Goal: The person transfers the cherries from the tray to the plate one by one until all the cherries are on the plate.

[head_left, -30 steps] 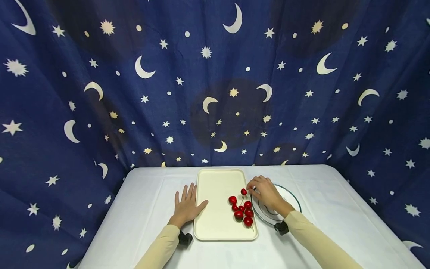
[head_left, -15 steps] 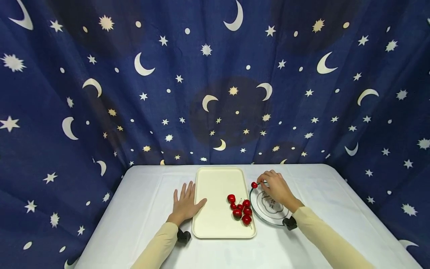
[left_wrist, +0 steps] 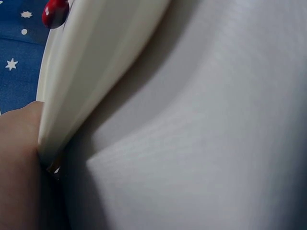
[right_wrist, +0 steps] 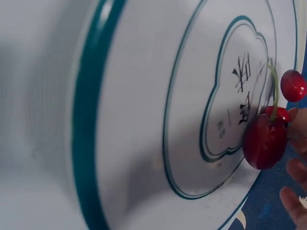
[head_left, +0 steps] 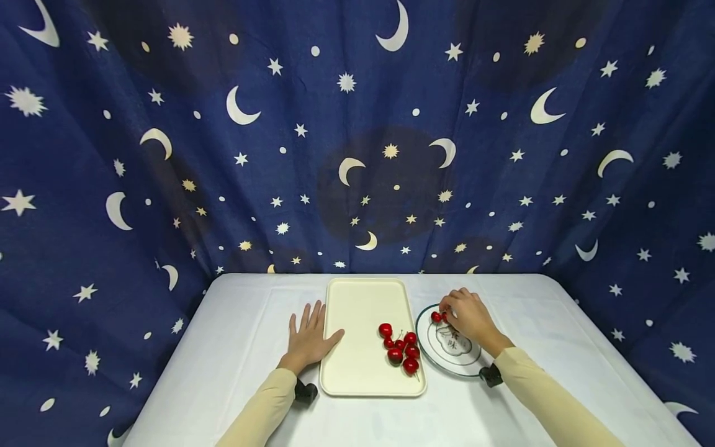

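In the head view my left hand (head_left: 306, 343) lies flat with fingers spread beside the cream tray (head_left: 357, 310), its thumb over the tray's left rim. Several red cherries (head_left: 395, 356) lie bunched at the tray's right side. Over the white plate with a green rim (head_left: 427, 347), my right hand (head_left: 471, 316) has its fingers bent together close to two cherries (head_left: 436, 317); it appears to pinch one by its stem. The right wrist view shows a large cherry (right_wrist: 265, 141) with a green stem, a small cherry (right_wrist: 293, 85) and another partly hidden behind, next to the fingertips (right_wrist: 298, 136).
The plate stands just right of the tray on a white-covered table (head_left: 246, 310). A dark blue curtain (head_left: 279, 174) with moons and stars hangs behind the table. A black wrist camera (head_left: 305, 392) sits at the left cuff, another (head_left: 491, 375) at the right.
My right hand has carried a cherry from the tray's right edge rightward over the plate. More of the plate's printed middle shows now. My left hand has stayed beside the tray.
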A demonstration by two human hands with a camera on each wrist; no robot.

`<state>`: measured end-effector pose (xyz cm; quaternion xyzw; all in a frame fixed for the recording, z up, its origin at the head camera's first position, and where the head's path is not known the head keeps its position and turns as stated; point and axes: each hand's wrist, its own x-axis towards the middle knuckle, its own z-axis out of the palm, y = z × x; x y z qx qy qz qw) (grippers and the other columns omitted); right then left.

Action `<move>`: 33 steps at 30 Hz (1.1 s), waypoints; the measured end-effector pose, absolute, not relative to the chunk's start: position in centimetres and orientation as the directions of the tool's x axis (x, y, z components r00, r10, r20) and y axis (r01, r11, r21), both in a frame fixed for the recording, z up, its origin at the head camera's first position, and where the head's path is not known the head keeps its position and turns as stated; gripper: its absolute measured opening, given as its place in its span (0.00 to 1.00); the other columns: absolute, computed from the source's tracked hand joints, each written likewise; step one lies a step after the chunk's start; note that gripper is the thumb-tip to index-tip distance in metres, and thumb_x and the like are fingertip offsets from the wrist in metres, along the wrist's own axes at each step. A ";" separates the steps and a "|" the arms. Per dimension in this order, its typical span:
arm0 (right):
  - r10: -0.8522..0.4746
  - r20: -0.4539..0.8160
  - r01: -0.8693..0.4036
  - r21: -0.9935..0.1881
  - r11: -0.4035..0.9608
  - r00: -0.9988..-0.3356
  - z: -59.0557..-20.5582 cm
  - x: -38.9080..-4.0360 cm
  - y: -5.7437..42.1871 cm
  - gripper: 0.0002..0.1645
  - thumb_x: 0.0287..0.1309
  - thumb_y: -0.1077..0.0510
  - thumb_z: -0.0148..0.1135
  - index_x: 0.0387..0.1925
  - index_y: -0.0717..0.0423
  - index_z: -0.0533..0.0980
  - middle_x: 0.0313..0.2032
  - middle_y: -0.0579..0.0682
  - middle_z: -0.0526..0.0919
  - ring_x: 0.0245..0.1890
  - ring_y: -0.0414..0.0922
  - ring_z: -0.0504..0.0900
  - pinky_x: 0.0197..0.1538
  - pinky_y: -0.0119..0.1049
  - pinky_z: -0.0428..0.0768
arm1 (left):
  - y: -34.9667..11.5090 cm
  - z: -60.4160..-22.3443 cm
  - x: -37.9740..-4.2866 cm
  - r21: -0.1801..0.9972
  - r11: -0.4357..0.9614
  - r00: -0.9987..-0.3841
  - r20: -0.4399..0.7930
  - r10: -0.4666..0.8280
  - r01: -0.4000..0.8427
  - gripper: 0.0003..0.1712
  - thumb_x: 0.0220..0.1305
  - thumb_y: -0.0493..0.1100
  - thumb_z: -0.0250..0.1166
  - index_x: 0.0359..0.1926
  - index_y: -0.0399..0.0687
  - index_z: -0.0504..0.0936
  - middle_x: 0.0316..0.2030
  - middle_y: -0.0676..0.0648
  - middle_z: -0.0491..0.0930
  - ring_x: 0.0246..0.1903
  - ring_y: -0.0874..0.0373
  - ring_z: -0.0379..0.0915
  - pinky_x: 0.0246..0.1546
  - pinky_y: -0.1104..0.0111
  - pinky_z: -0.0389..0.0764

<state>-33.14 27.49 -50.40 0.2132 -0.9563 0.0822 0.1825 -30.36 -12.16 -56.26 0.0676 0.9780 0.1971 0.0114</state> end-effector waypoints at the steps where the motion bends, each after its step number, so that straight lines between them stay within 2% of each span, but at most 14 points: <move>1: -0.378 0.376 -0.433 -0.070 0.899 -0.846 -50.5 -33.1 27.6 0.09 0.50 0.66 0.72 0.31 0.48 0.83 0.32 0.45 0.83 0.38 0.47 0.76 0.42 0.48 0.74 | -12.1 -56.3 -30.3 0.386 0.914 -0.991 0.004 0.137 0.128 0.56 0.70 0.77 0.46 0.83 0.46 0.47 0.84 0.46 0.42 0.85 0.44 0.32 0.81 0.39 0.31; 12: -0.348 0.405 -0.417 -0.093 0.904 -0.846 -51.1 -33.6 27.3 0.06 0.54 0.63 0.71 0.33 0.49 0.84 0.33 0.46 0.85 0.40 0.48 0.78 0.42 0.47 0.74 | -12.1 -56.4 -30.3 0.386 0.913 -0.990 0.006 0.141 0.132 0.56 0.70 0.77 0.46 0.83 0.45 0.47 0.84 0.45 0.42 0.84 0.44 0.32 0.80 0.39 0.31; 17: -0.367 0.443 -0.466 -0.135 0.875 -0.818 -50.7 -33.5 25.4 0.07 0.56 0.65 0.71 0.36 0.52 0.84 0.34 0.48 0.86 0.40 0.50 0.80 0.43 0.50 0.76 | -12.2 -56.6 -30.4 0.384 0.914 -0.990 0.012 0.139 0.133 0.55 0.70 0.77 0.46 0.83 0.45 0.48 0.84 0.45 0.43 0.84 0.44 0.33 0.80 0.39 0.31; 22: -0.396 0.454 -0.506 -0.148 0.850 -0.798 -50.7 -33.4 23.1 0.08 0.56 0.66 0.69 0.36 0.52 0.83 0.33 0.46 0.85 0.39 0.47 0.79 0.42 0.47 0.76 | -12.2 -56.7 -30.4 0.370 0.919 -0.990 0.004 0.142 0.134 0.55 0.70 0.77 0.45 0.83 0.46 0.47 0.84 0.46 0.43 0.84 0.44 0.33 0.81 0.39 0.32; 27: -0.412 0.446 -0.527 -0.171 0.832 -0.794 -50.8 -33.6 20.8 0.05 0.59 0.63 0.68 0.37 0.51 0.83 0.35 0.46 0.87 0.39 0.46 0.80 0.42 0.46 0.77 | -12.2 -57.1 -30.6 0.357 0.925 -0.990 0.001 0.142 0.133 0.56 0.69 0.79 0.44 0.83 0.48 0.46 0.84 0.47 0.41 0.85 0.45 0.32 0.81 0.39 0.32; 29: -0.414 0.428 -0.527 -0.187 0.829 -0.803 -50.8 -33.5 20.0 0.03 0.64 0.60 0.66 0.38 0.51 0.83 0.35 0.46 0.87 0.39 0.46 0.80 0.43 0.45 0.76 | -12.3 -57.3 -30.8 0.352 0.926 -0.990 0.010 0.142 0.136 0.56 0.69 0.79 0.43 0.83 0.48 0.46 0.84 0.47 0.41 0.85 0.45 0.32 0.81 0.39 0.32; 33: -0.423 0.364 -0.519 -0.222 0.826 -0.830 -50.7 -33.3 18.6 0.08 0.71 0.52 0.61 0.41 0.50 0.83 0.33 0.42 0.85 0.39 0.43 0.77 0.44 0.42 0.75 | -12.3 -57.4 -30.9 0.354 0.925 -0.990 0.026 0.140 0.140 0.56 0.69 0.79 0.43 0.83 0.48 0.47 0.84 0.47 0.43 0.85 0.45 0.33 0.81 0.39 0.33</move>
